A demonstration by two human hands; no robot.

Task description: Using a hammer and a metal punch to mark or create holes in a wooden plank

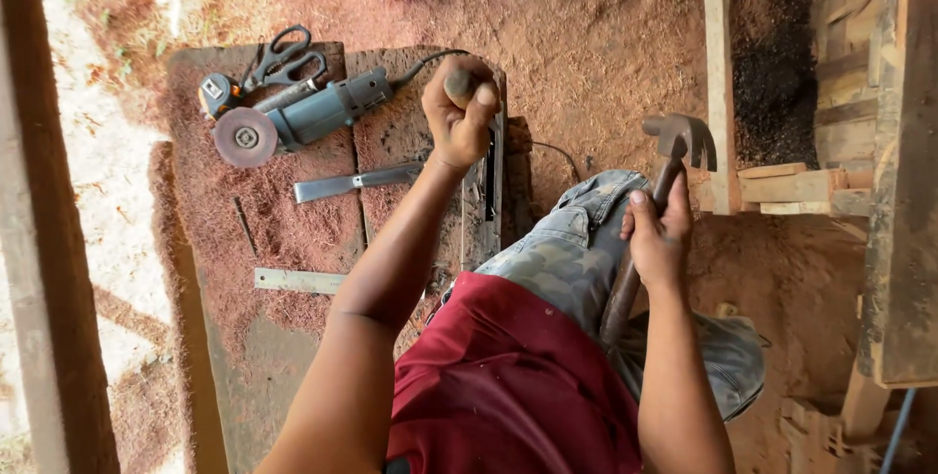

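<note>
The left hand [461, 117] is clamped around a short rod [457, 82], held upright on a metal strip [491, 186] at the edge of the bench [293, 239]. The right hand [657, 239] grips the wooden handle of a claw hammer [676, 142], raised beside the knee, well apart from the rod. On the bench lie an angle grinder [303, 117], shears [283, 56], a flat blade [357, 182] and a metal ruler [298, 280]. Red sawdust covers the ground [586, 34].

Tools on the dusty board
Angle grinder [303, 117] beside scissors [283, 56]; flat blade [354, 182] below them; steel ruler [298, 280] nearer the edge.
</note>
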